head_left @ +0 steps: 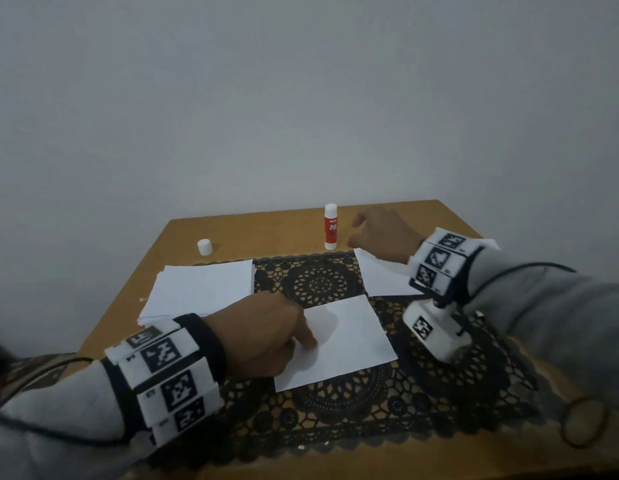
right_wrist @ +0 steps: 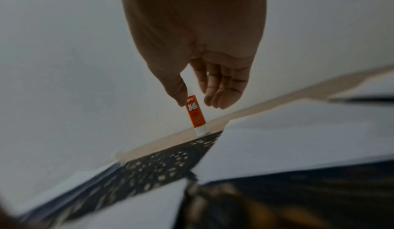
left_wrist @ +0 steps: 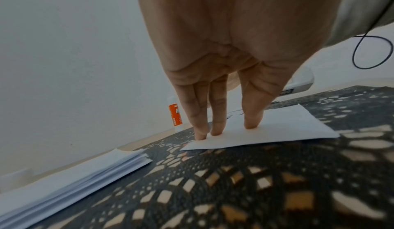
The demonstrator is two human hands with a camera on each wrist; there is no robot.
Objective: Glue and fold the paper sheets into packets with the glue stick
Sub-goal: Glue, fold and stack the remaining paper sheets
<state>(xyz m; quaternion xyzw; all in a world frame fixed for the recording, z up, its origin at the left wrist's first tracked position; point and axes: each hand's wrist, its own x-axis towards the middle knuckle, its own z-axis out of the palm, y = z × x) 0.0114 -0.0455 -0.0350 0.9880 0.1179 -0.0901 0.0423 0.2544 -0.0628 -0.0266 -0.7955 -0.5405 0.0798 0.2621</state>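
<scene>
**Left hand pins the sheet, right hand hovers by the glue stick**

Here we are at the wooden table (head_left: 398,216), black lace mat (head_left: 336,407) spread across it. Dead centre lies a single paper sheet (head_left: 349,341), and the left hand (head_left: 266,337) is on it: straight fingers (left_wrist: 215,114) standing tip-down on the sheet's 9 o'clock edge, pressing it flat, nothing pinched.

At 12 o'clock, the glue stick (head_left: 330,227) stands upright on bare wood, just past the mat's far edge, against the wall. The right hand (head_left: 384,230) is just to the 3 o'clock side of it, thumb and fingers loosely spread. From the head view there's a gap between hand and stick. In the blurred right wrist view the stick (right_wrist: 196,113) shows between thumb and fingers (right_wrist: 221,91), but I cannot tell that they touch it.

At 10 o'clock from the sheet lies the paper stack (head_left: 200,289), partly on the mat. Beyond it, at 11 o'clock, a small white cap (head_left: 205,247) sits alone on the wood. At 2 o'clock another sheet (head_left: 381,278) lies under the right wrist.
</scene>
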